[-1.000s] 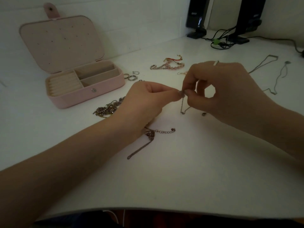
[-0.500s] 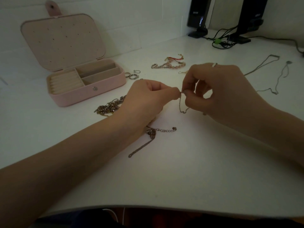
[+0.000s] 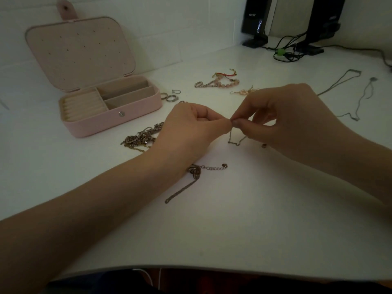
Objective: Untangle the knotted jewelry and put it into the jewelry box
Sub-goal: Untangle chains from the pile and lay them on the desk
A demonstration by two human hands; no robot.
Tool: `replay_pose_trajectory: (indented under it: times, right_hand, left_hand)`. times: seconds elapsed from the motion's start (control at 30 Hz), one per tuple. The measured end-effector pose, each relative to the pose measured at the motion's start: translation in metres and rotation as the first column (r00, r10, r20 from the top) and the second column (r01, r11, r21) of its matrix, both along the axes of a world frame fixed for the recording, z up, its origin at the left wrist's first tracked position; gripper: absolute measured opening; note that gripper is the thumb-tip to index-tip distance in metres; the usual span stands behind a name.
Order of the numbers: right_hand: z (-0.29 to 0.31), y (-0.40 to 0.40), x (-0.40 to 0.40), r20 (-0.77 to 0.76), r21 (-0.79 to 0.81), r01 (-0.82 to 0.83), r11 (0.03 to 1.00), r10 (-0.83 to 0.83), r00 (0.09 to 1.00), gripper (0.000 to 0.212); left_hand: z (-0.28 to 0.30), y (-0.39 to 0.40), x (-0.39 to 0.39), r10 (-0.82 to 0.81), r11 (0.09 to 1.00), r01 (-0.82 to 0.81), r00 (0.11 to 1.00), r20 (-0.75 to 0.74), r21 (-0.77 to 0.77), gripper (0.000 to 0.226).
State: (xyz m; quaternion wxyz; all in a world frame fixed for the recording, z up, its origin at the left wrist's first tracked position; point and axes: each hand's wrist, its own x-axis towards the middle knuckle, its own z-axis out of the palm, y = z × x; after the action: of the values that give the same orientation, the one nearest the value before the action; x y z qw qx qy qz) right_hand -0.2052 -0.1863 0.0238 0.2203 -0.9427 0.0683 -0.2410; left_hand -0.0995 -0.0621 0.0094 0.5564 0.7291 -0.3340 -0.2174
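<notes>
Both hands meet over the middle of the white desk. My left hand and my right hand each pinch a thin silver chain at the same spot, fingertips touching; its loop hangs down onto the desk. A darker chain with a clasp lies under my left wrist. The pink jewelry box stands open at the back left, its compartments bare. A tangled heap of chains lies just in front of the box.
Rings lie right of the box. A pink bead bracelet and gold earrings sit farther back. Two thin necklaces stretch out at the right. Black speakers and cables stand at the far edge by the wall.
My hands stay pinched together on the thin chain with only slight finger movement. The view has shifted a little; the jewelry on the desk has not moved.
</notes>
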Motion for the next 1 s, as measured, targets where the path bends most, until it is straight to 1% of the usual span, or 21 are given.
replay_pose_trajectory:
  times: [0.1, 0.2, 0.27, 0.37, 0.5, 0.63, 0.73, 0.83, 0.93, 1.0]
  right_hand:
    - [0.0002, 0.0015, -0.0009, 0.001, -0.017, 0.017, 1.0, -0.017, 1.0, 0.005]
    - [0.0007, 0.0039, -0.0014, -0.005, 0.011, 0.027, 1.0, -0.027, 1.0, 0.01]
    - [0.0014, 0.004, -0.001, -0.022, 0.075, 0.046, 0.996, -0.045, 0.999, 0.009]
    - [0.0004, 0.0025, -0.0003, -0.05, 0.17, 0.082, 0.982, -0.075, 0.996, 0.003]
    - [-0.0005, 0.0005, 0.0002, -0.07, 0.271, 0.115, 0.956, -0.1, 0.993, 0.004]
    - [0.0013, 0.0027, -0.0011, -0.087, 0.272, 0.085, 0.958, -0.064, 0.994, 0.002]
    - [0.0014, 0.0036, -0.0015, -0.082, 0.267, 0.077, 0.961, -0.058, 0.995, 0.008]
    - [0.0008, 0.0051, -0.0012, -0.091, 0.181, 0.096, 0.979, -0.08, 0.993, 0.012]
    - [0.0002, 0.0082, -0.0009, -0.065, 0.084, 0.113, 0.99, -0.107, 0.992, 0.018]
    - [-0.0011, 0.0085, -0.0007, -0.057, 0.047, 0.121, 0.992, -0.118, 0.991, 0.016]
  left_hand:
    - [-0.001, 0.0005, -0.0011, -0.008, 1.0, 0.008, 0.999, 0.042, -0.004, 0.021]
    - [-0.0014, 0.0015, -0.0019, -0.024, 1.0, 0.024, 0.993, 0.116, 0.006, 0.019]
    - [-0.0017, 0.0018, -0.002, -0.037, 0.999, 0.035, 0.986, 0.165, 0.013, 0.016]
    - [-0.0026, 0.0011, -0.0039, -0.051, 0.999, 0.045, 0.97, 0.236, 0.03, 0.012]
    - [-0.0033, -0.0002, -0.004, -0.052, 0.999, 0.046, 0.969, 0.243, 0.028, 0.015]
    - [-0.0025, -0.0003, -0.0028, -0.045, 0.999, 0.041, 0.97, 0.238, 0.021, 0.02]
    - [-0.0032, -0.0003, -0.0027, -0.05, 0.999, 0.043, 0.964, 0.26, 0.032, 0.019]
    - [-0.0047, -0.0007, -0.0029, -0.048, 0.998, 0.034, 0.95, 0.308, 0.049, 0.016]
    - [-0.0056, -0.0016, -0.003, -0.034, 0.998, 0.011, 0.933, 0.358, 0.065, 0.017]
    - [-0.0054, -0.002, -0.0032, -0.027, 0.998, 0.001, 0.925, 0.379, 0.069, 0.018]
